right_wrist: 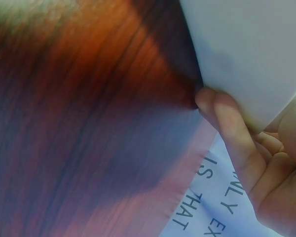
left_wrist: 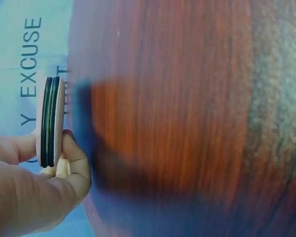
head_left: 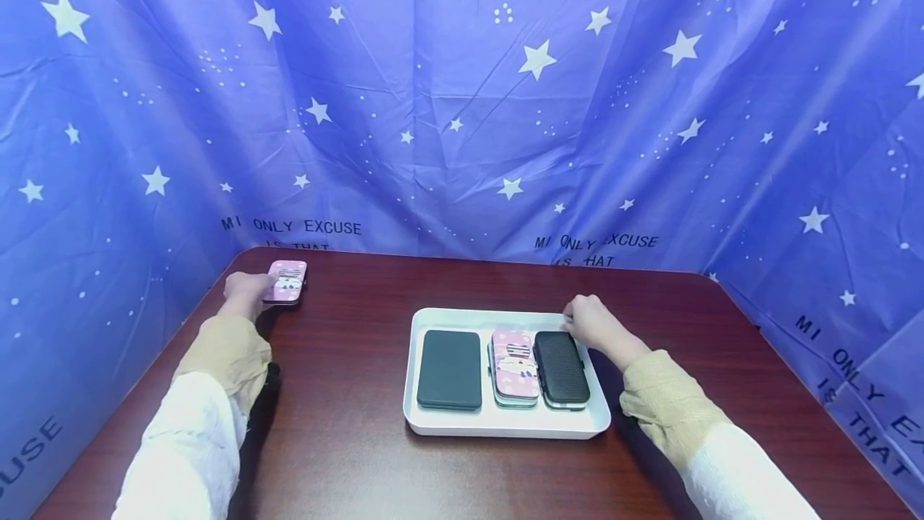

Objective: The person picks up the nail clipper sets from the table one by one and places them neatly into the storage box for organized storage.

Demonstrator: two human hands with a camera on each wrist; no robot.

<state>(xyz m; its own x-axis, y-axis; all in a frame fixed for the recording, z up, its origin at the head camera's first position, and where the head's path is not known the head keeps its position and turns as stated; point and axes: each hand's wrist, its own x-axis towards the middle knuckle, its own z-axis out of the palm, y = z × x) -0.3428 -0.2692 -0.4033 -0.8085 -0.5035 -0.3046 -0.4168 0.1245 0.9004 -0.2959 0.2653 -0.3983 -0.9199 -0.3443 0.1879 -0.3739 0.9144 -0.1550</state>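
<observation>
My left hand (head_left: 245,293) pinches a small pink patterned flat case (head_left: 288,281) near the table's far left corner. In the left wrist view the case (left_wrist: 50,121) is edge-on between thumb and fingers, off the table, its two dark rims pressed together. At the far right corner of a white tray (head_left: 505,429), my right hand (head_left: 597,322) grips the rim. The right wrist view has its fingers bent against the tray's outer wall (right_wrist: 241,54); the thumb is partly hidden. Inside the tray lie a dark green flat case (head_left: 449,369), another pink patterned case (head_left: 516,366) and a black textured case (head_left: 562,367).
The dark red wooden table (head_left: 346,392) has a blue star-printed curtain (head_left: 433,103) along its back and sides. Both forearms, in white sleeves with tan cuffs, reach in from the front on either side of the tray.
</observation>
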